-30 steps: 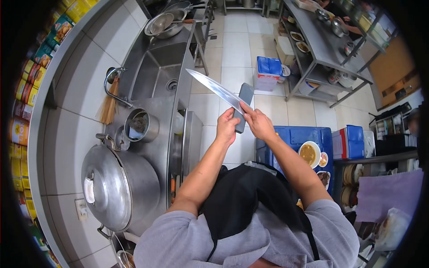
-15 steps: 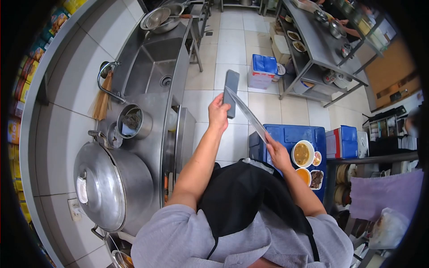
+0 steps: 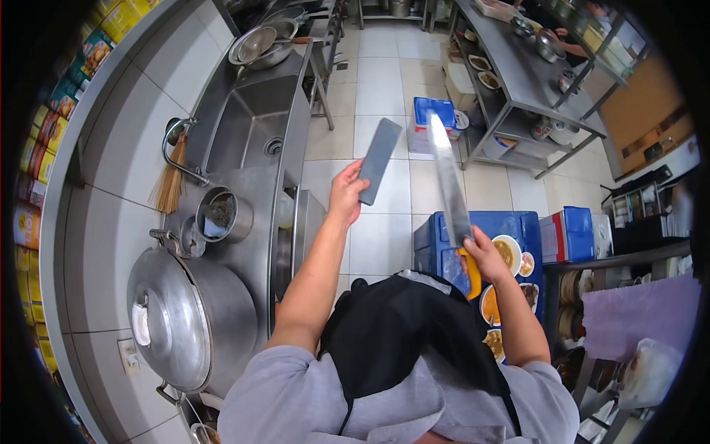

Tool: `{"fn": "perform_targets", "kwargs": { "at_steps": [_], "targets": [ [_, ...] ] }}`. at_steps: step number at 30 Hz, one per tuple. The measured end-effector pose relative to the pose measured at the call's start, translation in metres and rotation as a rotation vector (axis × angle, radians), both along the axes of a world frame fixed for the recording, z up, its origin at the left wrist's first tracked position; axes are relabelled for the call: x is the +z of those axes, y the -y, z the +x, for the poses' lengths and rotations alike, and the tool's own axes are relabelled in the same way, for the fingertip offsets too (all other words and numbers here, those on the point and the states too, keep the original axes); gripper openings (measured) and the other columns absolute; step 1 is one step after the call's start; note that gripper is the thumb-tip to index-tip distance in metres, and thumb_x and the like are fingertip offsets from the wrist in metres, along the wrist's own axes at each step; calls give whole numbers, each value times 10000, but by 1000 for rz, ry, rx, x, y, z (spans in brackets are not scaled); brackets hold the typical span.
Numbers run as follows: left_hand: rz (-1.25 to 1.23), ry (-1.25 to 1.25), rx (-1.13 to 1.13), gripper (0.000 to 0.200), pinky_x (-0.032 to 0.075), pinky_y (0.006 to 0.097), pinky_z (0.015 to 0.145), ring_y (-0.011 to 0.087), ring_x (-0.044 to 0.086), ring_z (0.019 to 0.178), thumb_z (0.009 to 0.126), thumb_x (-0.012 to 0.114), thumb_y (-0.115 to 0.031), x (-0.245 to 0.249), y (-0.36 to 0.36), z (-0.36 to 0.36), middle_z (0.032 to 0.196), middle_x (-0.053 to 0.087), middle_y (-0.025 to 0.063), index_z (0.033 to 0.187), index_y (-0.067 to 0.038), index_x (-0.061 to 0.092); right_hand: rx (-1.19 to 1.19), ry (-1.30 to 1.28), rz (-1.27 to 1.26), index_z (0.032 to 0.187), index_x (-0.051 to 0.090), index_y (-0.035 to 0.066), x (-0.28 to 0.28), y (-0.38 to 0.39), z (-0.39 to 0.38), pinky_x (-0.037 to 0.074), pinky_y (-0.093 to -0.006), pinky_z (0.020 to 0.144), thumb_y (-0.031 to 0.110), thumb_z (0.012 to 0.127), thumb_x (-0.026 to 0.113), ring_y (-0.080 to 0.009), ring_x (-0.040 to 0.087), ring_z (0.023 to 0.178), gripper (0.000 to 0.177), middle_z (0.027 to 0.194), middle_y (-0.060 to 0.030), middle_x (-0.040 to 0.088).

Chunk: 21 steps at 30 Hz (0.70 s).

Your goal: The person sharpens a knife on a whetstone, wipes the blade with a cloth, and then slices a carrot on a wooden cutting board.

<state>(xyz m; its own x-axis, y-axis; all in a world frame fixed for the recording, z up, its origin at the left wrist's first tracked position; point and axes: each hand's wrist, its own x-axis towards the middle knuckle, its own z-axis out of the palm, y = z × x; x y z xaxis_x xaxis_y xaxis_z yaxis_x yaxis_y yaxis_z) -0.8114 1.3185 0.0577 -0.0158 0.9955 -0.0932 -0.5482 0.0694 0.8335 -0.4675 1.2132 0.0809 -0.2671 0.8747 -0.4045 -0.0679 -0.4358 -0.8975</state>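
Note:
My left hand [image 3: 348, 194] grips the lower end of a grey sharpening stone [image 3: 381, 159], which tilts up and away from me. In my right hand [image 3: 483, 254] is a large kitchen knife [image 3: 448, 174] with a yellow handle [image 3: 472, 274]. Its long blade points up and forward, apart from the stone. Below and beside my right hand, bowls of food stand on a blue cooler [image 3: 444, 248]: a soup bowl [image 3: 510, 251], a small cup [image 3: 526, 263] and an orange dish [image 3: 489, 305], partly covered by my forearm.
At left, a large lidded pot [image 3: 170, 318] and a smaller pot [image 3: 219, 214] stand beside a steel sink [image 3: 248, 126]. A steel table [image 3: 518, 78] with bowls is at the far right, where another person's hand [image 3: 562, 33] shows. A blue-lidded box [image 3: 434, 111] sits on the tiled floor.
The knife blade has come off the stone and swung right to point forward. Its yellow handle now shows. The stone tilts more to the right, and my hands are farther apart.

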Motion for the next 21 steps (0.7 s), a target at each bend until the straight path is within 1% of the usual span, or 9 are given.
{"fn": "perform_targets", "kwargs": {
  "at_steps": [1, 2, 4, 5, 8, 14, 16, 19, 21],
  "targets": [
    [-5, -17, -26, 605, 484, 286, 946, 194, 624, 1090, 799, 533, 99, 1, 3, 3, 1294, 612, 174, 1401, 100, 477, 85, 66, 13, 1188, 524, 77, 0, -5, -5, 437, -263, 467, 237, 1031, 550, -108, 508, 483, 226, 760, -51, 594],
    [-4, -20, -24, 605, 484, 286, 946, 194, 624, 1090, 799, 533, 99, 2, 4, 3, 1294, 612, 174, 1401, 100, 477, 87, 63, 13, 1188, 524, 77, -1, -6, -9, 437, -263, 467, 237, 1031, 550, -108, 508, 483, 226, 760, -51, 594],
    [-4, -14, -75, 603, 490, 281, 940, 195, 631, 1078, 788, 536, 99, 6, 9, 2, 1287, 615, 179, 1389, 100, 492, 248, 242, 56, 1124, 534, 68, -5, -7, -14, 431, -265, 457, 269, 1030, 556, -110, 491, 457, 223, 704, -47, 581],
    [-10, -13, -65, 603, 490, 281, 940, 195, 631, 1078, 788, 536, 99, 8, 12, -1, 1287, 615, 179, 1389, 100, 492, 248, 277, 64, 1086, 553, 56, -11, -3, -15, 439, -260, 461, 287, 1034, 551, -107, 509, 463, 236, 679, -42, 577],
    [-28, 15, -75, 601, 495, 279, 937, 195, 635, 1070, 774, 531, 97, 11, 14, -10, 1276, 619, 182, 1375, 102, 509, 272, 372, 53, 1064, 569, 47, -15, 9, -17, 440, -256, 454, 289, 1036, 550, -101, 536, 486, 245, 682, -42, 577],
    [-32, 0, -96, 605, 501, 286, 936, 205, 636, 1082, 761, 521, 86, 6, 11, -21, 1260, 626, 190, 1366, 108, 516, 316, 403, 54, 1084, 583, 29, -21, 21, -12, 449, -259, 452, 303, 1046, 532, -99, 558, 516, 281, 686, -33, 567],
    [-23, -22, -113, 614, 511, 321, 973, 232, 647, 1118, 765, 508, 51, 5, 10, -21, 1250, 641, 194, 1377, 103, 500, 312, 412, 47, 1081, 584, 27, -22, 22, -10, 449, -259, 453, 306, 1047, 529, -99, 558, 521, 286, 688, -31, 566],
    [-12, 3, -140, 615, 511, 317, 973, 229, 654, 1108, 766, 510, 50, 5, 11, -18, 1246, 645, 196, 1379, 105, 496, 309, 403, 51, 1103, 589, 27, -26, 24, -7, 443, -258, 452, 310, 1048, 529, -95, 554, 531, 295, 694, -24, 557],
    [-13, -3, -144, 616, 510, 315, 975, 227, 654, 1108, 767, 512, 54, 8, 13, -15, 1251, 645, 196, 1381, 106, 494, 285, 387, 43, 1155, 595, 38, -27, 25, -9, 441, -259, 461, 323, 1052, 519, -90, 541, 535, 312, 699, -15, 547]
  ]
}}
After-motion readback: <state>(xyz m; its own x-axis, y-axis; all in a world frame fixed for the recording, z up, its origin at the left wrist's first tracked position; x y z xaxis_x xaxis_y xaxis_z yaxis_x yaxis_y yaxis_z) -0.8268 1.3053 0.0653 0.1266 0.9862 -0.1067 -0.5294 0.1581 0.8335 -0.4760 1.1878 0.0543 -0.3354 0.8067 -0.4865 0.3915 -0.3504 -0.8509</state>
